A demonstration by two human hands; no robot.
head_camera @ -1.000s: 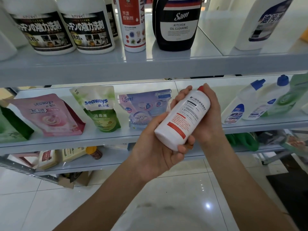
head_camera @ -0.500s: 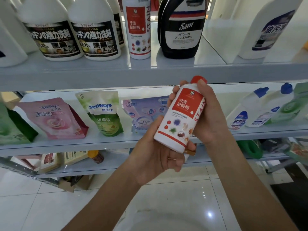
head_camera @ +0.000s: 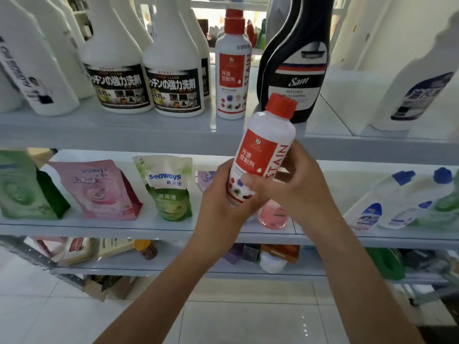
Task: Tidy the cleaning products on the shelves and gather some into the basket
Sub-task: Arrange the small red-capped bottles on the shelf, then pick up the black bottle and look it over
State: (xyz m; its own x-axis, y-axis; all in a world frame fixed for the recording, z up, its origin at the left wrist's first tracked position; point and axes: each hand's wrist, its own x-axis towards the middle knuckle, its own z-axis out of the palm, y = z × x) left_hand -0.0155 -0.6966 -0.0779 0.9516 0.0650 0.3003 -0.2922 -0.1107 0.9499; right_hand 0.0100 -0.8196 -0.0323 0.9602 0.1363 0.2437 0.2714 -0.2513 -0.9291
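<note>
I hold a white stain-remover bottle (head_camera: 263,150) with a red cap and a red label nearly upright in front of the upper shelf edge (head_camera: 124,131). My left hand (head_camera: 224,192) grips its base from the left. My right hand (head_camera: 295,187) wraps its lower half from the right, thumb across the label. A matching stain-remover bottle (head_camera: 233,70) stands on the upper shelf just above and to the left, beside a black Sam kitchen cleaner bottle (head_camera: 295,70). No basket is in view.
Two white bottles with black labels (head_camera: 146,78) stand left on the upper shelf, a large white bottle (head_camera: 417,78) at right. The middle shelf holds pink (head_camera: 96,192) and green (head_camera: 169,187) refill pouches, a pink pouch (head_camera: 272,216) behind my hands, and blue-capped bottles (head_camera: 395,204).
The bottle was turned from its back label to its front label, tipped from slanted to nearly upright and raised towards the upper shelf. The view tilted up.
</note>
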